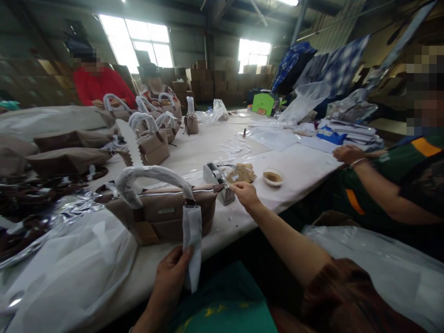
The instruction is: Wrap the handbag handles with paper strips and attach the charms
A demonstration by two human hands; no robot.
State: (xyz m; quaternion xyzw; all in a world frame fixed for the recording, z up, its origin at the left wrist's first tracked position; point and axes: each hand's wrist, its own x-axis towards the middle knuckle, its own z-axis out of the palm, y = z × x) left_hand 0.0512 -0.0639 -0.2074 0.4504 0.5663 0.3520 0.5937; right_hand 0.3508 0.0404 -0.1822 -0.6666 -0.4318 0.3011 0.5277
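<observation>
A taupe handbag (164, 226) stands upright at the near edge of the table, its zipped top facing up and a small plate on its front. White wrapping covers its raised handle (156, 175) and a strip (192, 226) hanging down its front. Below the bag, my left hand (171, 273) is closed around the lower part of that wrapped strip, thumb in front. At the bag's right end, my right hand (245, 194) pinches a small metal ring (226, 186) by the zip's end. The left fingertips are partly hidden.
Behind my right hand are a grey tape dispenser (212, 173), brown tags (243, 173) and a shallow bowl (273, 177). More handbags (149, 148) stand at the back left. Plastic film (79, 273) covers the near left. A co-worker's hand (348, 153) rests at right.
</observation>
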